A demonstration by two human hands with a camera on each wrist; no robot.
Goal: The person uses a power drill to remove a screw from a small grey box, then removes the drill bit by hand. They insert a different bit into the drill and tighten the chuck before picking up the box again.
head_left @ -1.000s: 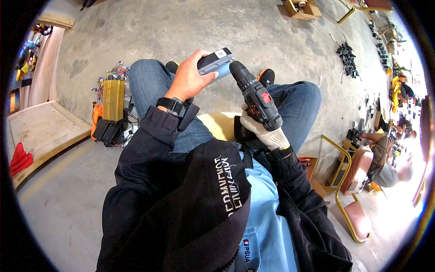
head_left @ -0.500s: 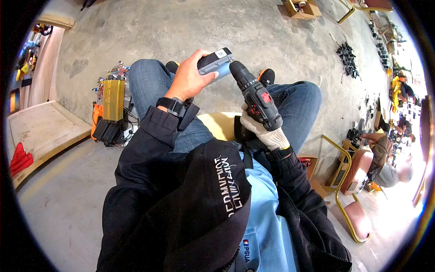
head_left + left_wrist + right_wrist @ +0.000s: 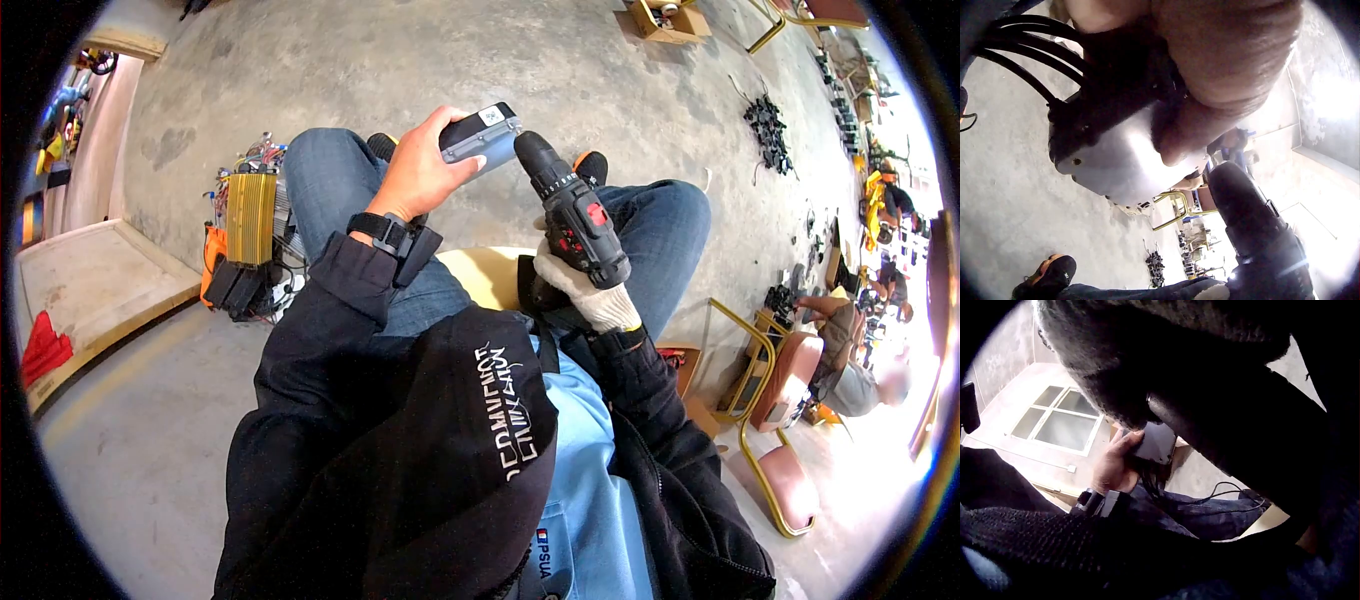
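Drill (image 3: pixel 578 212) black, red-patched; case (image 3: pixel 490 140) silver and black; ribbed block (image 3: pixel 251 220) gold; cloth (image 3: pixel 46 350) red; jeans (image 3: pixel 328 185) blue

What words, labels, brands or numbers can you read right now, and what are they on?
"PSUA": on the light blue shirt.
Black jacket: large white lettering, too distorted to read surely.
Drill: collar markings, too small to read surely.
Box in the left hand: white label, too small to read.
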